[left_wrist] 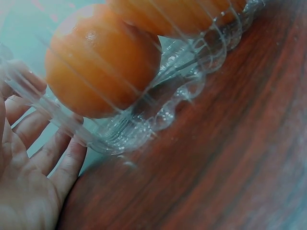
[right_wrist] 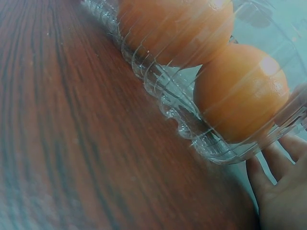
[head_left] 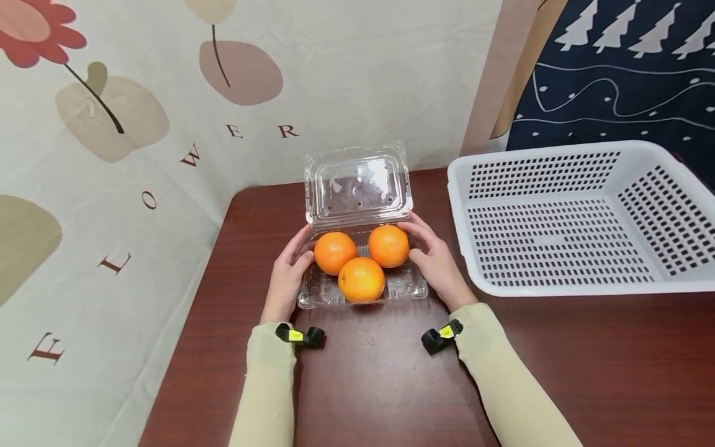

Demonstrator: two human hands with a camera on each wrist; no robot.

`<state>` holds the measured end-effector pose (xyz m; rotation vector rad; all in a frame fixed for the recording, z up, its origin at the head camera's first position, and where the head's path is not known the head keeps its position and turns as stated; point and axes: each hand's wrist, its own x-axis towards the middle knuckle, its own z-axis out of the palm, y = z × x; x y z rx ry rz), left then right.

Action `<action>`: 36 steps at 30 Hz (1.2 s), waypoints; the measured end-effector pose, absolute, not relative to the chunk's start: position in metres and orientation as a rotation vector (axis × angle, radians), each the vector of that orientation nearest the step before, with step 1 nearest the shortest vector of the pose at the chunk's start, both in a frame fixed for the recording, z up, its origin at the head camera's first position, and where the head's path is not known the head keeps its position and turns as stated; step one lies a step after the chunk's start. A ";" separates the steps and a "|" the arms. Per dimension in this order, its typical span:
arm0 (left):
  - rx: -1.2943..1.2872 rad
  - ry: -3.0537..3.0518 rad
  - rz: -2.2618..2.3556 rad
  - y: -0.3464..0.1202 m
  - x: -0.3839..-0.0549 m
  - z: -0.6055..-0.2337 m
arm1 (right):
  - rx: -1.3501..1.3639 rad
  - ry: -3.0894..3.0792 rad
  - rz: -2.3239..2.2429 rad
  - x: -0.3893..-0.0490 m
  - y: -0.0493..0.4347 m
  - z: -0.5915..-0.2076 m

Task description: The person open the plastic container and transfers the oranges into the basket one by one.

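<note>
A clear plastic fruit container (head_left: 406, 287) sits on the table with its hinged lid (head_left: 357, 189) raised at the back. Three oranges lie inside: a left orange (head_left: 335, 253), a right orange (head_left: 388, 246) and a front orange (head_left: 362, 280). My left hand (head_left: 285, 279) grips the container's left side, thumb at the rim and fingers along the outer wall. On the opposite side, my right hand (head_left: 438, 267) holds the right edge in the same way. Both wrist views show oranges through the ribbed wall, with the fingers (left_wrist: 67, 165) against the plastic.
A white perforated plastic basket (head_left: 463, 248) stands to the right on the dark wood table (head_left: 368, 385). Behind the table hangs a pale cloth (head_left: 368, 74) printed with flowers and letters. A dark blue cloth (head_left: 614, 87) with white trees hangs behind the basket.
</note>
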<state>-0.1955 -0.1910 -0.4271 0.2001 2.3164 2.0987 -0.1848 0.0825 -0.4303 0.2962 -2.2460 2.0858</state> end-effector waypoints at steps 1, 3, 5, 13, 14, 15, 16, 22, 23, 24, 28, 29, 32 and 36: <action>0.196 2.320 2.094 -0.191 -0.196 -0.427 | 0.297 -2.245 2.085 -0.185 0.083 -0.430; 0.195 2.329 2.087 -0.191 -0.195 -0.427 | 0.297 -2.247 2.088 -0.185 0.083 -0.430; 0.195 2.326 2.091 -0.191 -0.195 -0.427 | 0.297 -2.249 2.085 -0.185 0.083 -0.430; 0.199 2.320 2.099 -0.194 -0.198 -0.433 | 0.297 -2.255 2.075 -0.185 0.083 -0.430; 0.199 2.321 2.100 -0.195 -0.199 -0.435 | 0.297 -2.255 2.075 -0.185 0.082 -0.430; 0.199 2.321 2.100 -0.196 -0.200 -0.437 | 0.300 -2.257 2.075 -0.185 0.082 -0.431; 0.198 2.321 2.103 -0.196 -0.201 -0.439 | 0.300 -2.258 2.073 -0.185 0.082 -0.431; 0.207 2.340 2.078 -0.197 -0.203 -0.445 | 0.322 -2.226 2.080 -0.184 0.083 -0.432; 0.208 2.338 2.077 -0.197 -0.202 -0.444 | 0.327 -2.220 2.080 -0.184 0.083 -0.432; 0.206 2.340 2.068 -0.196 -0.202 -0.442 | 0.324 -2.218 2.079 -0.184 0.083 -0.432; 0.193 2.353 2.048 -0.192 -0.197 -0.433 | 0.322 -2.228 2.068 -0.184 0.083 -0.432; 0.194 2.357 2.043 -0.192 -0.196 -0.432 | 0.322 -2.230 2.066 -0.184 0.083 -0.432; 0.192 2.369 2.030 -0.191 -0.195 -0.430 | 0.327 -2.230 2.067 -0.185 0.083 -0.432; 0.190 2.366 2.038 -0.192 -0.195 -0.430 | 0.333 -2.221 2.074 -0.185 0.082 -0.431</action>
